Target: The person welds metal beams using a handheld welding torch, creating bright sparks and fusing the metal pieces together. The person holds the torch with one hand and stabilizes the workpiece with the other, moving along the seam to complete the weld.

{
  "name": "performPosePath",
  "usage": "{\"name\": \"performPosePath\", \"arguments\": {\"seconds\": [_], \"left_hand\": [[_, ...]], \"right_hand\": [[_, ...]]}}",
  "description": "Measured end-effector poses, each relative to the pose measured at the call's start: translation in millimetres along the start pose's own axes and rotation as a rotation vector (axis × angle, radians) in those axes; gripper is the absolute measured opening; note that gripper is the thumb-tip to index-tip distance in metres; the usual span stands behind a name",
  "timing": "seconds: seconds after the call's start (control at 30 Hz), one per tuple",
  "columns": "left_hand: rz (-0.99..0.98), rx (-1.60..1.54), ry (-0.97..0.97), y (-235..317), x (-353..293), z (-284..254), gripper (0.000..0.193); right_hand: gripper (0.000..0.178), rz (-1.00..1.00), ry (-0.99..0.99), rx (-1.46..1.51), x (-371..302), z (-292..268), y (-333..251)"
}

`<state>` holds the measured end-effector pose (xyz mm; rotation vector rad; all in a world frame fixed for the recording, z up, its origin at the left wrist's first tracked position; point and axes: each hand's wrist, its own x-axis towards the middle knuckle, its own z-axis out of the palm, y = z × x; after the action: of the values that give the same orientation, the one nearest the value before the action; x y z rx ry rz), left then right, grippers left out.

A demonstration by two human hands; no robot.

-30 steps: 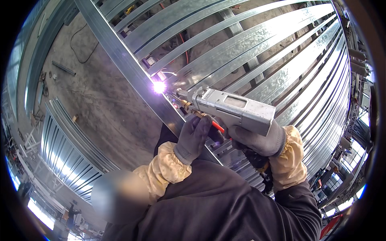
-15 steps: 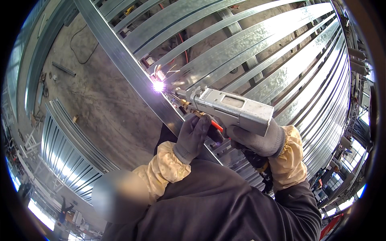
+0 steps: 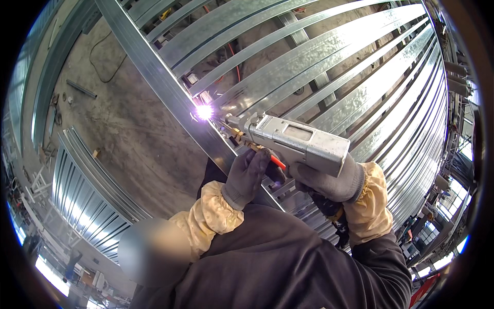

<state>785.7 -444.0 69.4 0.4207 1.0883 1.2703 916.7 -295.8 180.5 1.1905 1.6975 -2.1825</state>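
Observation:
A silver, boxy welding gun point(image 3: 314, 146) points up and left, its nozzle at a bright violet-white weld spot point(image 3: 204, 112). That glow sits where a galvanized slat meets the long steel rail point(image 3: 149, 72). My gloved right hand point(image 3: 337, 180) is wrapped around the gun's grip, under its rear body; the fingers are partly hidden. Beneath the gun's front, my gloved left hand point(image 3: 246, 175) is closed around the thin wire-feed tube, beside its brass fitting point(image 3: 238, 135) and red sleeve point(image 3: 277, 162). Both wrists wear tan cuffs.
Galvanized slats point(image 3: 309, 56) with gaps spread to the right. A stack of metal profiles point(image 3: 90, 190) lies at lower left. On the concrete floor point(image 3: 139, 139) are a short metal bar point(image 3: 81, 88) and a dark cable point(image 3: 92, 59). An orange hose point(image 3: 234, 56) shows between slats.
The spray of sparks above the weld spot has shrunk, while the glow persists. The gun has shifted very slightly; both hands keep their hold.

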Motion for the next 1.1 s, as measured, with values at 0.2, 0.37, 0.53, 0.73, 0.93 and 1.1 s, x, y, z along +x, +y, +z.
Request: {"name": "performPosePath", "arguments": {"seconds": [0.2,0.37,0.53,0.73,0.93,1.1], "left_hand": [[-0.033,-0.064,-0.022,3,-1,1,0.037],[-0.189,-0.208,0.132,-10,-3,3,0.034],[-0.093,-0.025,0.054,-5,-2,2,0.035],[-0.106,-0.167,0.056,-6,-4,4,0.033],[-0.145,-0.255,0.125,-8,-6,7,0.028],[-0.139,-0.265,0.067,-10,-6,5,0.028]], "right_hand": [[0.04,0.009,0.005,0.023,-3,1,-1],[0.042,0.068,-0.002,0.08,-4,1,4],[0.041,0.032,0.018,0.062,-4,1,5],[0.046,0.079,0.019,0.068,-6,1,8],[0.052,0.081,-0.023,0.103,-7,-1,9],[0.048,0.026,-0.015,0.048,-8,1,5]]}}
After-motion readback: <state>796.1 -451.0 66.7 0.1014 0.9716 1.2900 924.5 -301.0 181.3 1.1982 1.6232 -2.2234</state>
